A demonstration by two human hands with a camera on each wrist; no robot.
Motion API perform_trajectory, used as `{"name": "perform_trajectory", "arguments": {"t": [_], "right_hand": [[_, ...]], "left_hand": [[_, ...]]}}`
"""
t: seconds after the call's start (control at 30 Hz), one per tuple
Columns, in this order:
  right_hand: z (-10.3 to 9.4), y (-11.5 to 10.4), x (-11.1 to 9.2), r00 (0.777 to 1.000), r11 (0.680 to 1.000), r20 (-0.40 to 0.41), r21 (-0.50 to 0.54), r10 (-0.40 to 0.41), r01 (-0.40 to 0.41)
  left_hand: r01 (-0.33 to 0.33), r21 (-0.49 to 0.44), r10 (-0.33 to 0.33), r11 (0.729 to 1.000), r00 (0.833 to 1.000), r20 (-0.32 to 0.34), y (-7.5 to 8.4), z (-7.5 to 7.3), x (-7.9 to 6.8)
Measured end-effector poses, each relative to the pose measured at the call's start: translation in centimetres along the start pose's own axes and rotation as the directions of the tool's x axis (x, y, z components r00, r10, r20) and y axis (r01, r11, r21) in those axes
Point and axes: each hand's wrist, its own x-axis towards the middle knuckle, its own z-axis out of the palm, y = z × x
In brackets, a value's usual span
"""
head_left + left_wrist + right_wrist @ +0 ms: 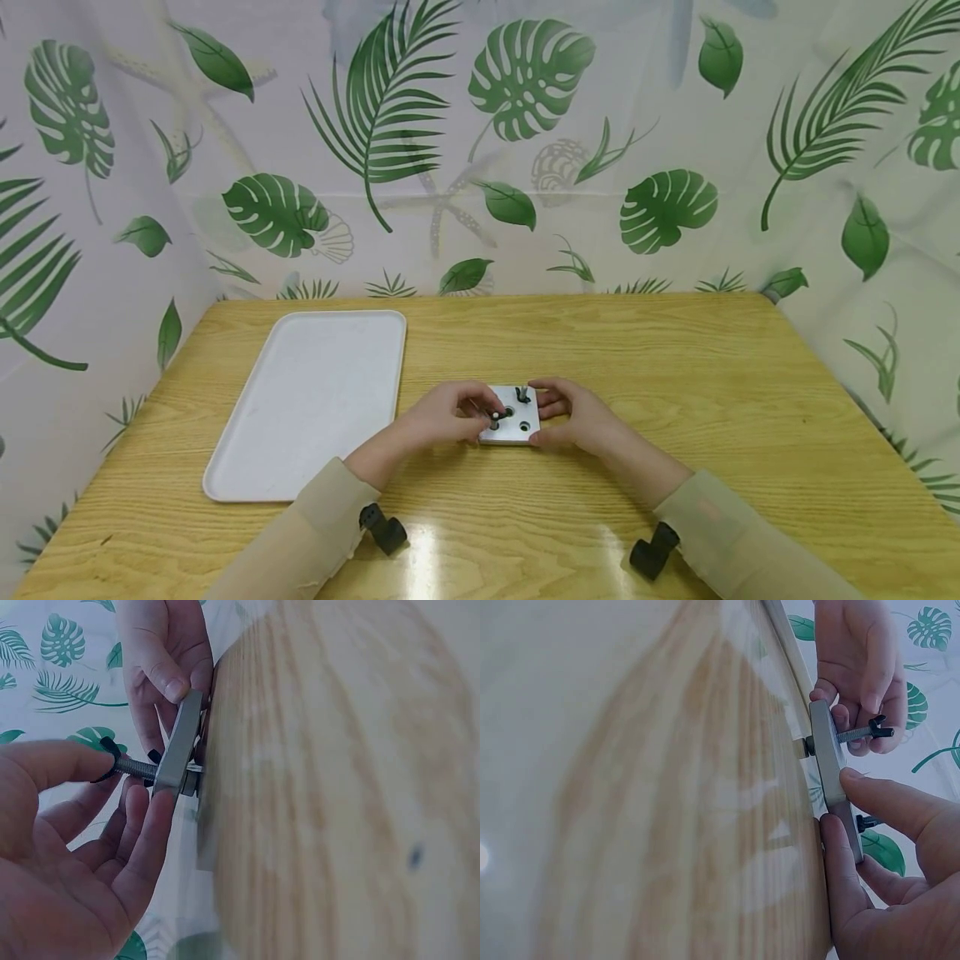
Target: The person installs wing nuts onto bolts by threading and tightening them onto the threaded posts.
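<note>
A square silver metal plate [512, 435] with round holes is held between both hands, tilted up from the table in the wrist views. A threaded bolt [136, 768] passes through it, bearing a black wing nut [109, 756] near its end. My left hand [448, 413] pinches this wing nut, its other fingers by the plate's edge. My right hand [579, 419] grips the opposite side of the plate, thumb on the face and a finger beneath. A second black wing nut [522, 395] sits at the far right corner. The bolt's head [804, 747] shows under the plate.
A white tray [315, 400] lies on the wooden table [675, 375] to the left of the hands. Behind the table hangs a leaf-patterned cloth [570, 217]. Black wrist cameras [654, 552] are strapped to both sleeves.
</note>
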Motion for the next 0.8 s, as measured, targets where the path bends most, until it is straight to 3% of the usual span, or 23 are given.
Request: {"name": "perform_trajectory", "arguments": {"t": [0.27,0.5,0.8], "right_hand": [[-0.03,0.13,0.04,1.000,1.000,0.006,-0.004,0.003,-0.003],[-0.06,0.13,0.11,1.000,1.000,0.004,-0.001,0.003,-0.003],[-0.07,0.08,0.02,1.000,1.000,0.003,0.005,-0.003,0.003]], "left_hand": [[0.041,-0.028,-0.042,0.999,0.998,-0.046,-0.29,0.02,0.30],[0.038,-0.103,-0.046,0.994,0.996,-0.079,-0.47,0.16,0.61],[0.068,-0.094,-0.077,0.993,0.993,-0.093,-0.54,0.44,0.80]]}}
